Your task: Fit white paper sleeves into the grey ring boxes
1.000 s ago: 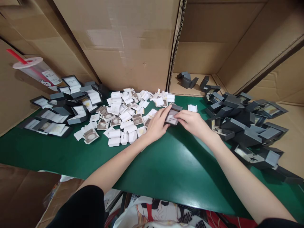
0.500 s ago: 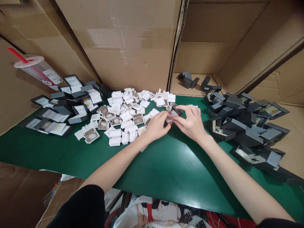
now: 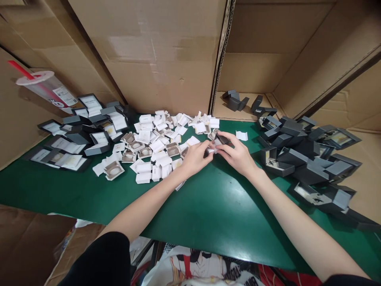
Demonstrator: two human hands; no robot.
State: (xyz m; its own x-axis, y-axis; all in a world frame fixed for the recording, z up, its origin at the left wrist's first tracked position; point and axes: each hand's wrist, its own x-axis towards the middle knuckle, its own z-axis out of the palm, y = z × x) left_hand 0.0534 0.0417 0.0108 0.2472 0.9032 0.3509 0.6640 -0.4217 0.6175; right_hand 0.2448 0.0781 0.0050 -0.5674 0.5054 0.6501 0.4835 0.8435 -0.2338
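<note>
Both hands meet over the green table in front of the white heap. My right hand (image 3: 238, 155) has its fingers closed on a small dark grey box (image 3: 221, 139), which looks open. My left hand (image 3: 197, 158) pinches a small white insert (image 3: 211, 150) at the box's near side; its fingers partly cover it. Whether the insert sits inside the box or only against it, I cannot tell. Just left of my hands lies a pile of small white folded inserts (image 3: 163, 159), some with a grey-brown hollow. One flat white piece (image 3: 241, 136) rests beyond my right hand.
Open dark boxes with white inserts (image 3: 79, 135) are heaped at the left, by a plastic cup (image 3: 49, 89) with a red straw. More open dark boxes (image 3: 311, 167) crowd the right side of the green table (image 3: 196, 218). Cardboard boxes (image 3: 166, 51) wall the back.
My right hand's fingers have come down lower and closer around the dark box, baring the flat white piece behind. My left hand has hardly moved.
</note>
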